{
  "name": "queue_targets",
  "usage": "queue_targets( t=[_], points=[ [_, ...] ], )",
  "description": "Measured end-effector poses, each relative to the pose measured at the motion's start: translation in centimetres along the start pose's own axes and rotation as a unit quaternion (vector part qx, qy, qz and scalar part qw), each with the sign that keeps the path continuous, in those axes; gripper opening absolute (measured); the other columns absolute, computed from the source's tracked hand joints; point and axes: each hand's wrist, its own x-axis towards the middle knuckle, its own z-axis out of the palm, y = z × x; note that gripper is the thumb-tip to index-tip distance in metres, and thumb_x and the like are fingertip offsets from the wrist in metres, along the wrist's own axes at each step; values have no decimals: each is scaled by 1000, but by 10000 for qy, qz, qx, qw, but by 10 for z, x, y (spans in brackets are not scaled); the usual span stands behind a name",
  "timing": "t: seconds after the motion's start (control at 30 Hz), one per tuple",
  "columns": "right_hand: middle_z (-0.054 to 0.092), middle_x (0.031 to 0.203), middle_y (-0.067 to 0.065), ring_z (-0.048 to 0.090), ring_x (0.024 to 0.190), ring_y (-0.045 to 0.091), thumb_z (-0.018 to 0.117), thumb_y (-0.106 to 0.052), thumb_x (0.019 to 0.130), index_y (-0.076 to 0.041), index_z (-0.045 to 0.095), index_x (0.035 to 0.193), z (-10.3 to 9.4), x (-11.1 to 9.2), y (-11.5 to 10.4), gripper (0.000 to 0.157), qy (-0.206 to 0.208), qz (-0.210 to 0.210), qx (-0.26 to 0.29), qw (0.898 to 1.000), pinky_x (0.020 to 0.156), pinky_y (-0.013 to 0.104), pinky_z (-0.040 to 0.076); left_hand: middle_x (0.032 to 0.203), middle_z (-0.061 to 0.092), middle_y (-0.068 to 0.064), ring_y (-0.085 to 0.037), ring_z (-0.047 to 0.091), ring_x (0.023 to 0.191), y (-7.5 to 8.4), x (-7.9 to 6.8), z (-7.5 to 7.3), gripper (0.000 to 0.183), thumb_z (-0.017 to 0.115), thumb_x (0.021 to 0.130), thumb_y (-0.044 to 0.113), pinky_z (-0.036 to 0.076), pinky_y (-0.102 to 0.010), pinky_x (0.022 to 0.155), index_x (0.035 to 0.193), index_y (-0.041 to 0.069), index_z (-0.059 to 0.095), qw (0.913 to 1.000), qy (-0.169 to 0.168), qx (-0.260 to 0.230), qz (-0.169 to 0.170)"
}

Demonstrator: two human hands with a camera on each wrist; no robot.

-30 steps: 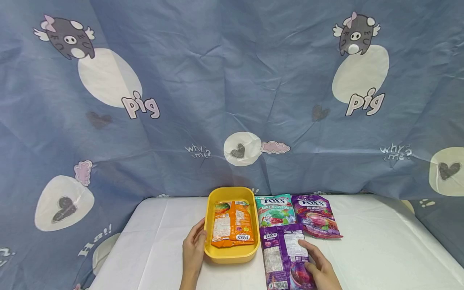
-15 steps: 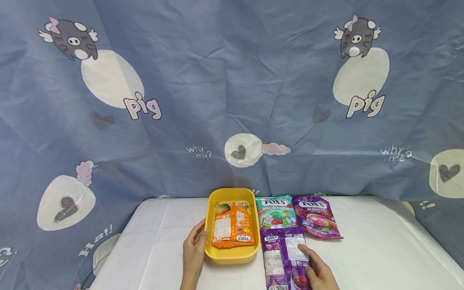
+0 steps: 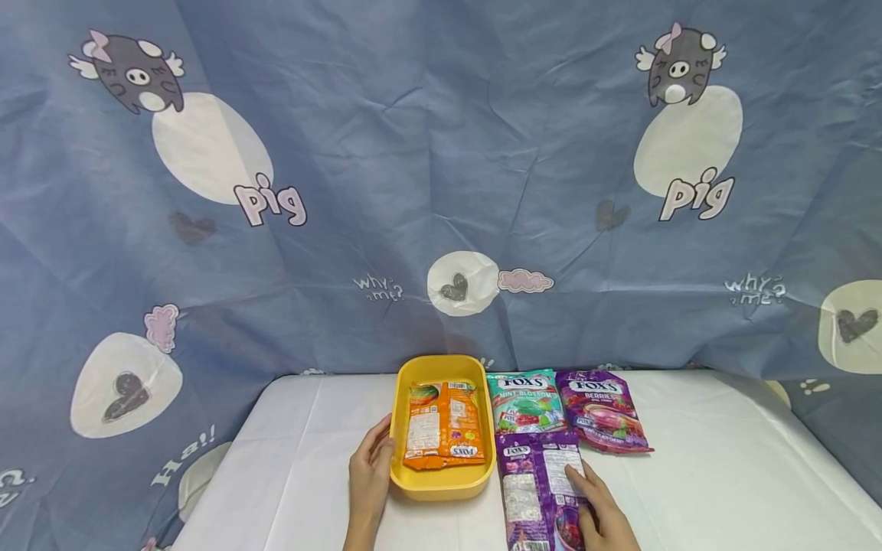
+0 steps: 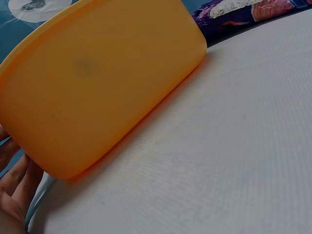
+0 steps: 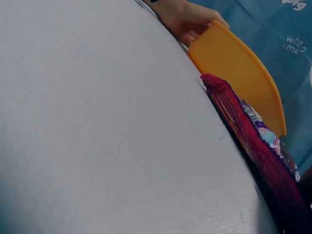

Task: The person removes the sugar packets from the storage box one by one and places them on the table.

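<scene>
Purple packet [image 3: 540, 490] lies beside yellow tub [image 3: 444, 488], green pouch [image 3: 527, 402] and Berries pouch [image 3: 602, 411].

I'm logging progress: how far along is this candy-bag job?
Apparently done: orange FOX'S bag in the yellow tub. In hand: right hand on the nearest purple FOX'S bag, left hand against the tub. Probably remaining: FOX'S Mint Blossom bag and FOX'S Berries bag, both outside.

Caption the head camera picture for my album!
Left grip touching a yellow rounded plastic tub holding an orange candy bag, right grip touching the nearer purple candy bag.
</scene>
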Motion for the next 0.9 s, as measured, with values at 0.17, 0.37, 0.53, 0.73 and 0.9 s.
queue_targets(
  t=[0.17,0.37,0.53,0.73,0.9],
  points=[
    [32,146,29,38,130,49,49,7,85,-4,47,138,0,0,0,54,-101,-41,-275,9996,95,45,50,136,55,-13,-25,55,122,0,0,0,38,52,94,6,46,-5,91,131,2,53,10000,-5,34,-65],
    [32,145,30,40,128,50,50,6,84,-4,47,137,1,0,1,55,-79,-161,-419,9990,89,41,53,136,55,-13,-25,55,123,-2,1,-1,37,52,94,6,45,-5,91,131,2,53,10000,-21,-15,-42],
    [33,143,30,40,126,51,51,8,82,-1,48,136,4,-1,2,54,151,-534,-599,9967,93,55,49,135,55,-14,-24,54,123,-3,2,-1,37,52,95,7,45,-6,92,131,3,53,10000,-55,-78,8],
    [33,145,27,40,128,48,50,8,84,-4,47,137,4,-2,1,55,174,-566,-733,9955,95,55,48,135,55,-14,-24,55,123,-4,2,-1,37,52,95,7,46,-6,92,131,2,53,9999,-61,-105,1],
    [30,145,31,38,128,51,49,9,84,-4,45,138,3,-2,2,56,72,-614,-573,9964,95,60,46,136,55,-14,-24,54,123,-4,2,-1,37,52,95,9,45,-5,92,132,3,53,10000,-74,-45,-31]
  ],
)
